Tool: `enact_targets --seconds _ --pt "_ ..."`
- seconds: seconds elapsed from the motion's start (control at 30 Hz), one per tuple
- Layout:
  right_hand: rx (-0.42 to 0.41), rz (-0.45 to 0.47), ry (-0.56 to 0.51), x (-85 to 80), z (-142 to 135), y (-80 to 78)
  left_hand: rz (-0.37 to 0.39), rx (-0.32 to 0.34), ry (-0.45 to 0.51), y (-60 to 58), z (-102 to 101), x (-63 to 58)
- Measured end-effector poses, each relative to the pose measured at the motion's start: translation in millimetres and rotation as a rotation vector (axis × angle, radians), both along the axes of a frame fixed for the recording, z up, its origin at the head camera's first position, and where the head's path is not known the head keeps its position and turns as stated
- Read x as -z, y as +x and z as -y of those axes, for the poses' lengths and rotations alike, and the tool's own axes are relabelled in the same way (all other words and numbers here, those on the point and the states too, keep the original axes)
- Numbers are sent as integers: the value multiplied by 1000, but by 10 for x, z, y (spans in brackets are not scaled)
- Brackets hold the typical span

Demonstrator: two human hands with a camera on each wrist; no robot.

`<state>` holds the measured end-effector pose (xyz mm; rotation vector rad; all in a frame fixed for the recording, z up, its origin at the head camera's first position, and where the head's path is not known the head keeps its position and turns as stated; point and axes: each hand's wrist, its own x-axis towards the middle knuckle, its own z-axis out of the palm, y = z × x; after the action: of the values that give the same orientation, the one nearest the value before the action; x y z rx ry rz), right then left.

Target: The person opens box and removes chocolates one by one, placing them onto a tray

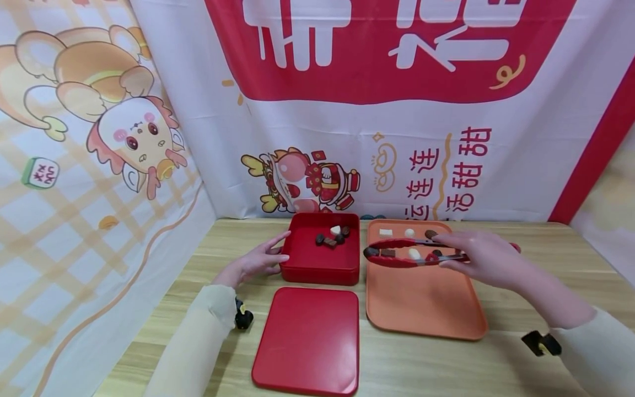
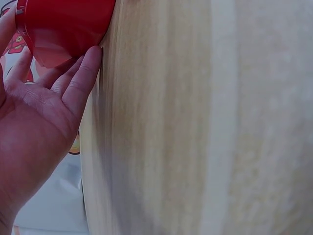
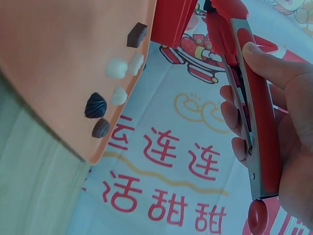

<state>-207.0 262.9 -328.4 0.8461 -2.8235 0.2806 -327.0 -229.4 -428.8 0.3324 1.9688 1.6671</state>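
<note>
My right hand [image 1: 478, 256] grips red-handled tongs [image 3: 261, 112] above the orange tray [image 1: 426, 303]. A dark chocolate [image 1: 370, 252] is pinched in the tongs' tips, near the tray's left edge. On the tray lie several chocolates, among them a white one [image 3: 116, 67], a dark swirled one [image 3: 95, 105] and a brown one [image 3: 137, 35]. To the left stands a square red box [image 1: 307, 242] with several dark chocolates and a white one [image 1: 335, 230] inside. My left hand [image 1: 255, 260] touches the box's left side, its fingers mostly straight against the wall.
A flat red lid [image 1: 307, 339] lies on the wooden table [image 1: 198, 331] in front of the box, left of the tray. A printed cloth [image 1: 307, 127] hangs behind the table, and another [image 1: 99, 220] runs along the left side.
</note>
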Motion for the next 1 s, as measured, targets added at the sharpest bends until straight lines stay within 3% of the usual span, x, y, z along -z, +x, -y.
enact_targets --seconds 0.47,1.0 --pt "44 57 -19 257 -262 171 -13 2 -4 -5 12 19" --pt "89 114 19 426 -210 107 -10 -2 -16 -7 7 7"
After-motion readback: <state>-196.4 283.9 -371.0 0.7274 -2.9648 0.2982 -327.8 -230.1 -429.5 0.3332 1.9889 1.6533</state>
